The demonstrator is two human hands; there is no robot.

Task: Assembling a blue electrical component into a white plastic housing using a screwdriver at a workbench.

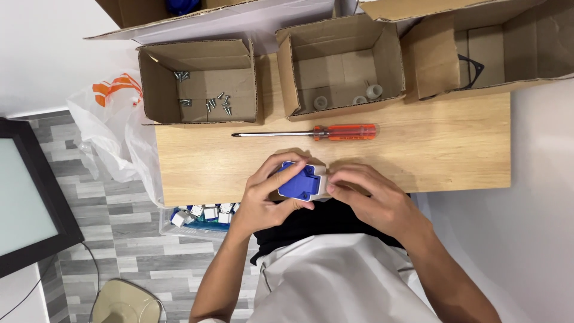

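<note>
A small blue and white plastic part (pixel 297 181) is held between both hands at the near edge of the wooden table (pixel 430 149). My left hand (pixel 266 194) wraps its left side, fingers curled over the top and thumb underneath. My right hand (pixel 373 197) pinches the white right end of the part with its fingertips. A screwdriver (pixel 311 133) with an orange handle lies on the table just beyond the hands, tip pointing left.
Open cardboard boxes line the far edge: one with several screws (pixel 206 101), one with white rings (pixel 359 96), one with a black gasket (pixel 472 69). A clear bin of blue and white parts (pixel 203 215) sits under the table. A white plastic bag (pixel 113 125) hangs at the left.
</note>
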